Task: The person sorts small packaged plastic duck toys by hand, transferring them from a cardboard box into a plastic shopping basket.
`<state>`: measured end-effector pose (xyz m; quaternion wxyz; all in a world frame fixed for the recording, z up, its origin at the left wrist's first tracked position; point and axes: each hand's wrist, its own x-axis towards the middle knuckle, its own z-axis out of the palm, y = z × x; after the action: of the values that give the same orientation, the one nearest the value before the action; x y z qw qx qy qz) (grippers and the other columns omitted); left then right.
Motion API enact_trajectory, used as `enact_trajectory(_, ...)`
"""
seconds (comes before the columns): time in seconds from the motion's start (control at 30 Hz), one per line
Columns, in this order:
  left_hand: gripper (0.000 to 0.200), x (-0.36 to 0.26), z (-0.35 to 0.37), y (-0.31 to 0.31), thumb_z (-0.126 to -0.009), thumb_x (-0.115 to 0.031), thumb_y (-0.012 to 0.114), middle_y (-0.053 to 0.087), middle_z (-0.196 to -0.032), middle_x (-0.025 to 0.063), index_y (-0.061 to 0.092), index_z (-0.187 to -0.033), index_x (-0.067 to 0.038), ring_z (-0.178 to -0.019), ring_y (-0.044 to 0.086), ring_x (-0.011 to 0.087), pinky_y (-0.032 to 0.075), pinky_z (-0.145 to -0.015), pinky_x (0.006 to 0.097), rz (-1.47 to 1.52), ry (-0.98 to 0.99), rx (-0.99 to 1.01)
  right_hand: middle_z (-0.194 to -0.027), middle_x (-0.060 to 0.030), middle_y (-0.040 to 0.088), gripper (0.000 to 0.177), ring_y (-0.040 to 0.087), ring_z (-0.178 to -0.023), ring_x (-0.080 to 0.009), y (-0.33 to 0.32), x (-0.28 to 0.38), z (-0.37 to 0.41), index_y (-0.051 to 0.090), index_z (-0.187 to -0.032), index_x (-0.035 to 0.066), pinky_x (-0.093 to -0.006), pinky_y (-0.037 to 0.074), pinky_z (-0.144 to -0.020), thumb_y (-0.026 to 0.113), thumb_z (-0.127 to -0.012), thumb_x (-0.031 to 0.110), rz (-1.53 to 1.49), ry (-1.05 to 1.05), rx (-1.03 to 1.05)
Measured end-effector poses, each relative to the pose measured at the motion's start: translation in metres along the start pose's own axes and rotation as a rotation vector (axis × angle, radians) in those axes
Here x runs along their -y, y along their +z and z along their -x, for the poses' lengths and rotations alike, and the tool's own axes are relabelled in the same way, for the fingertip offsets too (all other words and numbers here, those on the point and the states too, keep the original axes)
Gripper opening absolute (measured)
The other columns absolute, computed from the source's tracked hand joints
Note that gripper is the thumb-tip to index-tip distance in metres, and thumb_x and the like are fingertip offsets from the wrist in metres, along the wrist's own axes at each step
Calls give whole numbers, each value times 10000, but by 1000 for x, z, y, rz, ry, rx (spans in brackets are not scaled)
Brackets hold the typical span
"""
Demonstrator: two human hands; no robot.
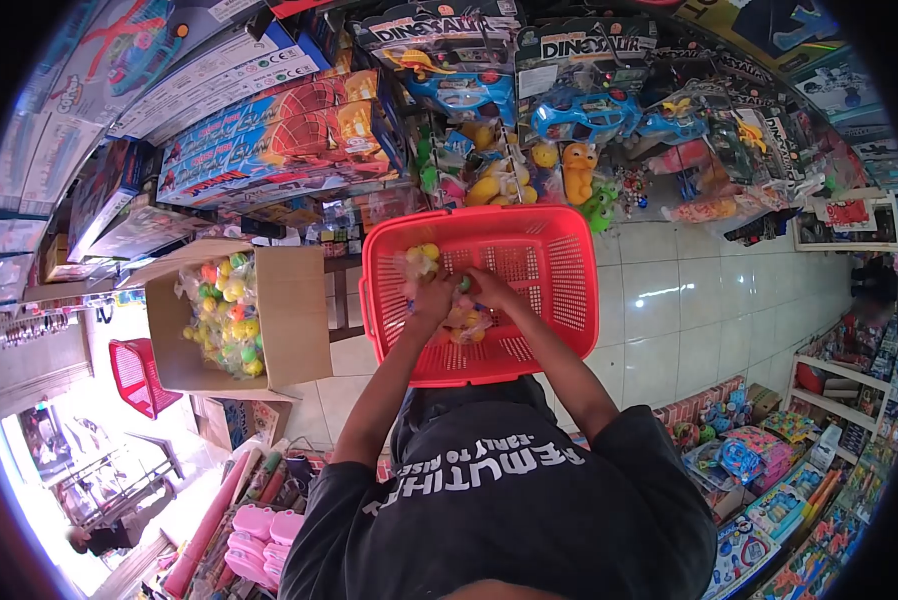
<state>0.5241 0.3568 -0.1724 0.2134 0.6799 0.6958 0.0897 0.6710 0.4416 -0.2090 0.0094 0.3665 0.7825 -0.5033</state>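
Observation:
Both hands are inside a red plastic basket (559, 250) with slotted walls. My left hand (433, 297) is closed at the left half of the basket, over clear bags of small coloured toys (466, 322). Beside it, my right hand (487, 287) is closed near a small green item (464, 284); the fingertips of the two hands are close together. What each hand grips is too small to make out. Yellow toys in clear wrap (424, 252) lie just above my left hand.
At the left, an open cardboard box (299, 315) holds many bagged coloured toys. Boxed toys (279, 135) and hanging dinosaur packs (584, 90) fill the shelves ahead. Another red basket (141, 377) stands farther left. Packaged goods (744, 455) lie at the lower right, beside the tiled floor (669, 300).

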Motion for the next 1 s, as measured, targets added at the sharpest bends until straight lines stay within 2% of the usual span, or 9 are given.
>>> enact_trajectory(0.13, 397, 6, 1, 3, -713, -52, 585, 497, -1125, 157, 543, -1101, -119, -1052, 517, 358, 457, -866, 419, 178, -163, 68, -1105, -186, 528, 561, 522, -1053, -353, 2, 6, 2, 443, -1155, 49, -407, 442, -861, 721, -677, 144, -24, 97, 27)
enact_trajectory(0.27, 414, 8, 1, 2, -717, -76, 616, 478, -1152, 164, 538, -1121, -118, -1058, 512, 360, 462, -863, 423, 190, -144, 72, -1048, -190, 536, 520, 536, -1009, -356, 13, -10, -6, 429, -1069, 49, -406, 447, -821, 738, -656, 115, -107, 20, 16)
enact_trajectory(0.33, 475, 5, 3, -5, -697, -127, 673, 446, -1231, 160, 506, -1136, -61, -1124, 489, 326, 479, -858, 416, 181, -139, 191, -1028, -192, 539, 504, 543, -987, -359, 14, -8, -6, 429, -1041, 53, -405, 450, -803, 742, -650, 106, -149, -32, 5)
enact_trajectory(0.5, 550, 2, 11, -5, -675, -199, 730, 410, -1280, 142, 496, -1160, -88, -1106, 497, 344, 475, -869, 414, 84, -135, 163, -939, -181, 574, 506, 581, -893, -362, 18, -3, -1, 430, -1045, 70, -410, 473, -750, 748, -656, 125, 22, 26, -119)
enact_trajectory(0.63, 582, -7, 8, 0, -654, -181, 748, 392, -1307, 130, 483, -1166, -105, -1122, 483, 351, 476, -867, 419, -13, -216, 159, -937, -177, 594, 506, 598, -855, -367, 14, 4, 1, 426, -1053, 70, -411, 487, -722, 747, -669, 137, -23, 146, 0)
enact_trajectory(0.73, 627, 1, 6, 12, -630, -155, 761, 382, -1312, 135, 457, -1176, -111, -1129, 479, 350, 479, -861, 421, 92, -228, 151, -936, -160, 606, 531, 624, -830, -325, 18, -6, 2, 405, -1091, 74, -390, 500, -688, 740, -685, 142, -60, 131, -23)
enact_trajectory(0.8, 632, 4, 7, 19, -626, -140, 759, 382, -1309, 137, 450, -1176, -109, -1119, 486, 349, 481, -858, 419, 82, -216, 128, -920, -124, 605, 570, 631, -850, -242, 21, -11, 1, 375, -1132, 82, -355, 501, -676, 734, -693, 139, -200, 55, -45)
enact_trajectory(0.93, 622, 4, 8, 25, -630, -109, 741, 390, -1285, 140, 444, -1176, -105, -1084, 506, 351, 483, -857, 412, 29, -190, 81, -907, -119, 597, 547, 620, -873, -212, 14, -13, 6, 377, -1128, 90, -344, 522, -652, 725, -708, 139, -161, 54, -42)
enact_trajectory(1.0, 621, 3, 8, 27, -632, -101, 734, 396, -1274, 139, 447, -1182, -118, -1087, 501, 354, 481, -860, 413, 35, -187, 84, -902, -142, 597, 528, 625, -868, -250, 7, -12, 9, 397, -1136, 104, -367, 553, -643, 720, -722, 163, -533, 277, 107)
